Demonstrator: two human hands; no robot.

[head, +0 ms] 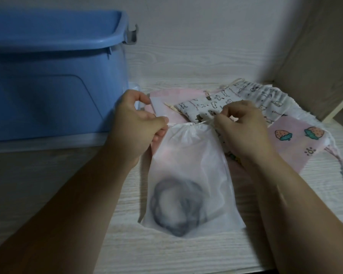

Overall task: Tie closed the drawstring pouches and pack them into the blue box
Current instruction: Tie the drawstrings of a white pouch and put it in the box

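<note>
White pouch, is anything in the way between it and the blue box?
Nothing visible blocks it. The white pouch lies on the table just right of the blue box, whose top looks open. Only the left hand, pinching the cord, is between them. It would likely just need lifting over the rim.

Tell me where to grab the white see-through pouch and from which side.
Grip the gathered neck just below the drawstring, coming from above at its far end. The white pouch lies flat on the table with a dark bundle in its near end, so it should hang closed from the neck.
</note>
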